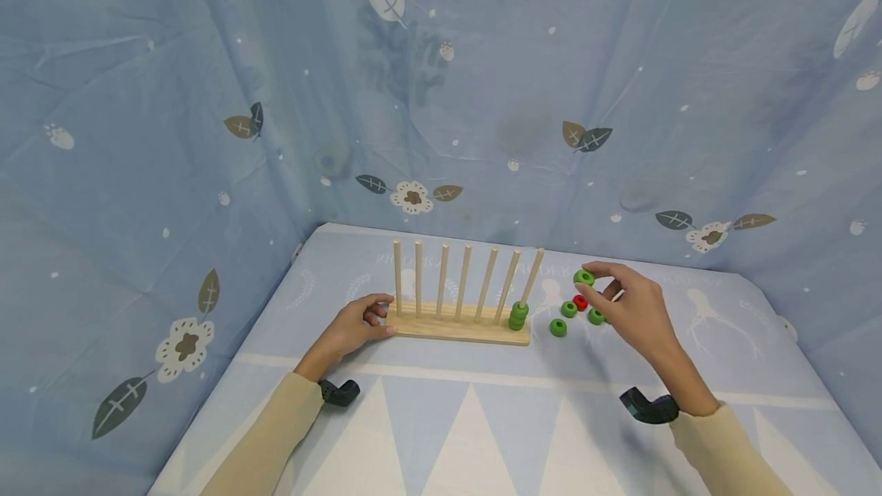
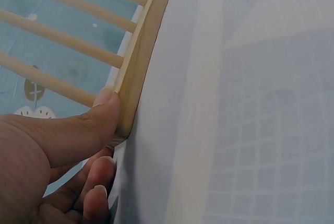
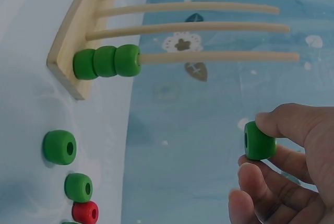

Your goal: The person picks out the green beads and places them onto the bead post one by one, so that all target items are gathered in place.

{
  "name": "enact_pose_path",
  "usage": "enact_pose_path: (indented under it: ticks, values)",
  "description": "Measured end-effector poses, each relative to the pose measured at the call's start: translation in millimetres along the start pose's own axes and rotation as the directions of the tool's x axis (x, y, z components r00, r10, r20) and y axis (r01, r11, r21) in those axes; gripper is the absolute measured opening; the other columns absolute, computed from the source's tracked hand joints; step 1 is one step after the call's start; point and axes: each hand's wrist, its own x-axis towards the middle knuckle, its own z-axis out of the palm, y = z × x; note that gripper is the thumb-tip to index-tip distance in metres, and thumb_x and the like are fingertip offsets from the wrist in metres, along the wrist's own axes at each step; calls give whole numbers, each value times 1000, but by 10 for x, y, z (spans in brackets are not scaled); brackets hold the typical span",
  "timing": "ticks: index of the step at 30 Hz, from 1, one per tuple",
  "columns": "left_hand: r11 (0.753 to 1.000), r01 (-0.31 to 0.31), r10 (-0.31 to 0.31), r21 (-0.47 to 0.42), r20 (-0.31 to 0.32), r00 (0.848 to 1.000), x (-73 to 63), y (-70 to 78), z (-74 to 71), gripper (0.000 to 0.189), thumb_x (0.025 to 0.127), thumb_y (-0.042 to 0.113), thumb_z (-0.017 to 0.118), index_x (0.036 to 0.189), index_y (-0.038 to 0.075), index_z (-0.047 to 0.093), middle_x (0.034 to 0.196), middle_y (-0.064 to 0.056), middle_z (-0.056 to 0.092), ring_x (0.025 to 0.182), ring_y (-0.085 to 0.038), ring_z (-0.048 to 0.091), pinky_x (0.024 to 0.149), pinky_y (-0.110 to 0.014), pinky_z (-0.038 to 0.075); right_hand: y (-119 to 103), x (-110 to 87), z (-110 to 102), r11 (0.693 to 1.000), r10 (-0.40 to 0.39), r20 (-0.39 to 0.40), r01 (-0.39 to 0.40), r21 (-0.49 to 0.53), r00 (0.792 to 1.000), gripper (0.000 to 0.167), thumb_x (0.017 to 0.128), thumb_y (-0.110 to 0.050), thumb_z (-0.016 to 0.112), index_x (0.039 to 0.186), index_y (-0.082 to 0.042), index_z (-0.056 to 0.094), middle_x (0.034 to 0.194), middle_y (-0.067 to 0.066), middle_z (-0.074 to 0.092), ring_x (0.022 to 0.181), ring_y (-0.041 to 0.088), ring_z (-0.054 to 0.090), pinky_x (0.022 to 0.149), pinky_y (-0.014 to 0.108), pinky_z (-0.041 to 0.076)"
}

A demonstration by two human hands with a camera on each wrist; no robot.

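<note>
A wooden peg rack (image 1: 455, 331) with several upright pegs stands on the table. Three green beads (image 3: 106, 61) are stacked on its rightmost peg; the other pegs are bare. My left hand (image 1: 354, 327) holds the rack's left end, and the left wrist view shows the thumb (image 2: 107, 98) pressed at the board's corner. Raised above the table to the right of the rack, my right hand (image 1: 630, 308) pinches a green bead (image 3: 260, 141) between thumb and fingers. The bead's hole faces the pegs in the right wrist view.
Loose green beads (image 1: 558, 327) and one red bead (image 1: 581, 302) lie on the table between the rack and my right hand. One green bead (image 1: 596, 317) is partly hidden by that hand. A blue patterned curtain (image 1: 482, 98) rises behind the table.
</note>
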Motion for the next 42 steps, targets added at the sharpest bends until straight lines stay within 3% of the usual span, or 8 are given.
enact_pose_path:
  ticks: [20, 42]
  values:
    - [1000, -10, 10, -7, -9, 1000, 10, -6, 4, 60, 87, 5, 83, 142, 7, 59, 113, -9, 60, 91, -22, 54, 80, -37, 44, -230, 138, -24, 996, -91, -9, 91, 3, 996, 34, 90, -16, 82, 122, -6, 72, 106, 11, 73, 67, 15, 58, 50, 26, 46]
    - [1000, -12, 12, 0, -2, 1000, 1, -6, -5, 59, 89, 5, 81, 143, 6, 58, 114, -12, 60, 91, -22, 54, 78, -34, 44, -347, 267, -41, 976, -213, -50, 215, 32, 976, 31, 89, -13, 82, 119, -8, 74, 105, 7, 73, 65, 11, 58, 54, 28, 47]
